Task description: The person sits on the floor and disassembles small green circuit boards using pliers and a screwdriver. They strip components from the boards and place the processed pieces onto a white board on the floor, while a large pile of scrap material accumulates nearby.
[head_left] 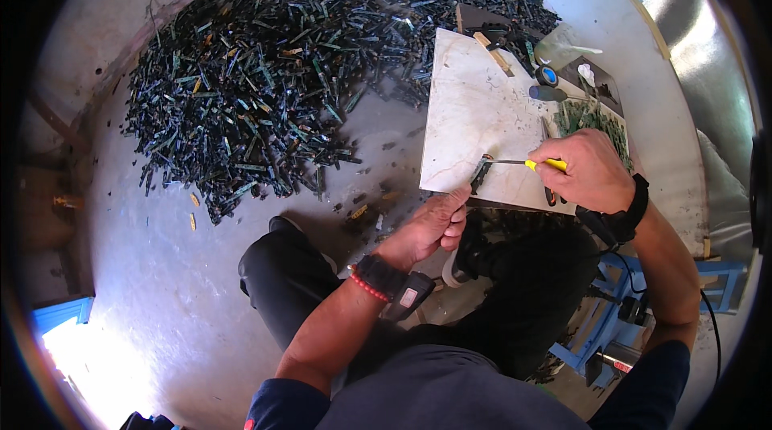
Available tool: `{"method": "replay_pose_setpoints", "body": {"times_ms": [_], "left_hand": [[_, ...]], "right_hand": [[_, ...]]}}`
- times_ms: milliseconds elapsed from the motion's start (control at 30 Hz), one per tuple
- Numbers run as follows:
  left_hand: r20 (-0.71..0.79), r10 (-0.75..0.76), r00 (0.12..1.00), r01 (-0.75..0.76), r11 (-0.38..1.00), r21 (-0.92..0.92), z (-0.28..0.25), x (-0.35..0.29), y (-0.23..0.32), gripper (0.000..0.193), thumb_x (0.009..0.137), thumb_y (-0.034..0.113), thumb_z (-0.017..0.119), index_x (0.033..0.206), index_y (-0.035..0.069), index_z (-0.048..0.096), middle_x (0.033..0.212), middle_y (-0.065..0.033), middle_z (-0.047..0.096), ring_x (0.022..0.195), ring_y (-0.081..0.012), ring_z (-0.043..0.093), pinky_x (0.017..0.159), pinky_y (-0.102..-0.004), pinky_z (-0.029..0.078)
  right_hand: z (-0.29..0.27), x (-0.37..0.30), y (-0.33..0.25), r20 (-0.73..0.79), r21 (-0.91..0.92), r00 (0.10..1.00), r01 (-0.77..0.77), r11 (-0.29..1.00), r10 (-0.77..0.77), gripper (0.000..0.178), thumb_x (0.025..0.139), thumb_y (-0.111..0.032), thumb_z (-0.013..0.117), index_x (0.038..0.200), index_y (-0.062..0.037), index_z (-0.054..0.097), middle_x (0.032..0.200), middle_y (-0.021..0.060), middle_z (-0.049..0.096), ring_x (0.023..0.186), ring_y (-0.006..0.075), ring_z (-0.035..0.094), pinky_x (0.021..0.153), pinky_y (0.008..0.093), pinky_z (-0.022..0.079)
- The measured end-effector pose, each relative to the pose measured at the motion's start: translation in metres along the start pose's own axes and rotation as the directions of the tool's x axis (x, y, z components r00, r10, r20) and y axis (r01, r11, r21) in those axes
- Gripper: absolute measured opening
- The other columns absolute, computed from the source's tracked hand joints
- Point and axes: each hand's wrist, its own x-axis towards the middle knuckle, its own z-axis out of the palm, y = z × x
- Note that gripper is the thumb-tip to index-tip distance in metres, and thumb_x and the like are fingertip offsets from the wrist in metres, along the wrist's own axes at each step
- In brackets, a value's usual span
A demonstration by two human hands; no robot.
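My right hand (pixel 591 173) is closed round the yellow handle of a screwdriver (pixel 547 165). Its thin metal shaft points left, with the tip against a small dark strip (pixel 481 173) near the front edge of a white board (pixel 466 116). The lower end of that strip meets the fingertips of my left hand (pixel 438 225), whose fingers are curled in a pinch. Part of a tool with black and orange handles (pixel 550 197) shows below my right hand; the hand hides the rest.
A big heap of dark strips (pixel 265 100) covers the floor ahead and left. On the board lie a wooden-handled tool (pixel 493 54), a grey-handled tool (pixel 547 93), a blue tape roll (pixel 546 76) and green pieces (pixel 595 120). A blue metal frame (pixel 591 341) stands lower right.
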Motion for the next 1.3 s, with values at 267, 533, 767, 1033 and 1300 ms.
{"method": "replay_pose_setpoints", "body": {"times_ms": [267, 533, 767, 1033, 1300], "left_hand": [[-0.028, 0.024, 0.999, -0.022, 0.998, 0.051, 0.003, -0.002, 0.002, 0.05, 0.093, 0.051, 0.049, 0.062, 0.017, 0.03, 0.055, 0.0053, 0.024, 0.045, -0.0088, 0.021, 0.042, -0.0244, 0.019], [-0.002, -0.011, 1.0, 0.011, 1.0, 0.027, 0.0, 0.0, 0.001, 0.051, 0.094, 0.049, 0.048, 0.061, 0.019, 0.026, 0.056, 0.0057, 0.022, 0.046, -0.0087, 0.019, 0.042, -0.0245, 0.017], [-0.004, -0.021, 1.0, 0.021, 1.0, 0.016, -0.001, 0.004, 0.0, 0.051, 0.094, 0.05, 0.049, 0.061, 0.018, 0.028, 0.056, 0.0052, 0.023, 0.045, -0.0091, 0.02, 0.042, -0.0246, 0.017], [-0.01, -0.007, 1.0, 0.007, 1.0, 0.025, -0.001, 0.004, 0.0, 0.05, 0.094, 0.05, 0.049, 0.061, 0.018, 0.029, 0.055, 0.005, 0.024, 0.045, -0.0091, 0.021, 0.042, -0.0246, 0.018], [0.002, -0.002, 1.0, 0.002, 1.0, 0.021, -0.001, 0.004, 0.0, 0.051, 0.094, 0.051, 0.049, 0.061, 0.018, 0.028, 0.056, 0.0054, 0.023, 0.046, -0.0088, 0.021, 0.042, -0.0245, 0.018]], "right_hand": [[-0.008, 0.012, -0.001, 0.069, -0.038, 0.997, 0.045, 0.998, -0.042, 0.011, 0.075, -0.013, 0.063, 0.08, -0.0064, 0.07, 0.063, 0.0132, 0.062, 0.058, 0.031, 0.06, 0.056, 0.0358, 0.047], [-0.008, 0.013, 0.003, 0.083, 0.075, 0.996, -0.039, 0.996, 0.033, 0.01, 0.073, -0.012, 0.061, 0.076, -0.0063, 0.068, 0.067, 0.0148, 0.062, 0.065, 0.034, 0.06, 0.06, 0.0395, 0.048], [-0.008, 0.012, 0.002, 0.116, 0.083, 0.993, -0.045, 0.996, 0.035, 0.011, 0.074, -0.012, 0.061, 0.079, -0.0058, 0.069, 0.068, 0.0142, 0.063, 0.063, 0.0319, 0.061, 0.059, 0.0373, 0.047], [-0.012, 0.011, -0.002, 0.084, 0.035, 0.995, -0.062, 0.997, 0.059, 0.011, 0.076, -0.012, 0.063, 0.081, -0.0052, 0.07, 0.064, 0.0133, 0.062, 0.057, 0.0293, 0.06, 0.054, 0.0339, 0.046], [-0.01, 0.011, -0.001, 0.046, -0.014, 0.999, 0.023, 1.0, -0.023, 0.01, 0.075, -0.011, 0.063, 0.08, -0.0056, 0.07, 0.063, 0.0131, 0.061, 0.055, 0.0296, 0.059, 0.052, 0.0344, 0.045]]}}
